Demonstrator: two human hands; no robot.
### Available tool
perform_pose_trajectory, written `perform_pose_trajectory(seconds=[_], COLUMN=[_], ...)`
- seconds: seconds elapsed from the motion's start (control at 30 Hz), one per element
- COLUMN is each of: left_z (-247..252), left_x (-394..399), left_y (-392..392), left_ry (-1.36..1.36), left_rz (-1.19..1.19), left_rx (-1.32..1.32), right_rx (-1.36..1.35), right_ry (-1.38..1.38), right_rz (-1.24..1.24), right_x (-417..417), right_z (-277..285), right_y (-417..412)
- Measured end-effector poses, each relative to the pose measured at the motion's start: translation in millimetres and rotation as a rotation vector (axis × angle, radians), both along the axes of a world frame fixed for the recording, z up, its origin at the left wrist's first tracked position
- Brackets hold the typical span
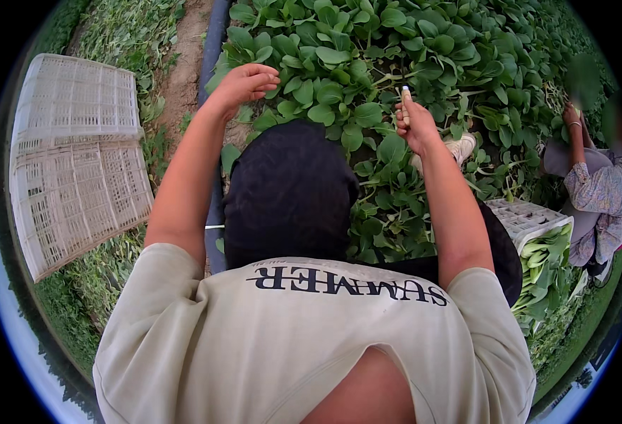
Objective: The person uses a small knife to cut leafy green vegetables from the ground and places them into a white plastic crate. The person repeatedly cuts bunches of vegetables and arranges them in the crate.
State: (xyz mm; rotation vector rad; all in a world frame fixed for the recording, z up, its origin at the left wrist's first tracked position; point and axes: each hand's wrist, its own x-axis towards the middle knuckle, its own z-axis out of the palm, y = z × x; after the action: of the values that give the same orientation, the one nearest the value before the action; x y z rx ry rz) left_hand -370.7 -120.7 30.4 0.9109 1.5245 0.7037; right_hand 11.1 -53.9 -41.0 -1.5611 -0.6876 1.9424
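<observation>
My left hand (248, 85) hovers at the left edge of a dense bed of bok choy (332, 55). Its fingers are loosely bent and apart, and no object shows in them. Farther right, my right hand (418, 123) is closed around the light wooden handle (406, 106) of a small hand tool, probably a knife. A bright metal collar tops that handle; the blade beyond cannot be made out against the leaves. Upright green plants surround the tool, and a pale shoe (460, 148) rests among them just behind my right wrist.
A dark hose or pipe (216, 47) runs along the bed's left side. Beyond it stand white plastic crates (77, 159). At right, another crate (528, 214) lies near cut bok choy (541, 265). A co-worker (594, 185) crouches at the far right, one hand (572, 115) by the plants.
</observation>
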Motion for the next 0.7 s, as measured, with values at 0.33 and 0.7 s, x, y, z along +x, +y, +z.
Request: perform_pose_trajectory(seconds=[0.33, 0.7], left_z=[-76, -147], left_x=[123, 129], left_y=[121, 117], left_ry=[0.534, 1.040], left_rz=[-0.688, -1.027], left_rx=[0.441, 0.430], right_rx=[0.572, 0.622], right_ry=[-0.855, -1.018], right_rz=[0.263, 0.492], right_x=[19, -3], right_z=[-99, -116], right_y=[4, 40])
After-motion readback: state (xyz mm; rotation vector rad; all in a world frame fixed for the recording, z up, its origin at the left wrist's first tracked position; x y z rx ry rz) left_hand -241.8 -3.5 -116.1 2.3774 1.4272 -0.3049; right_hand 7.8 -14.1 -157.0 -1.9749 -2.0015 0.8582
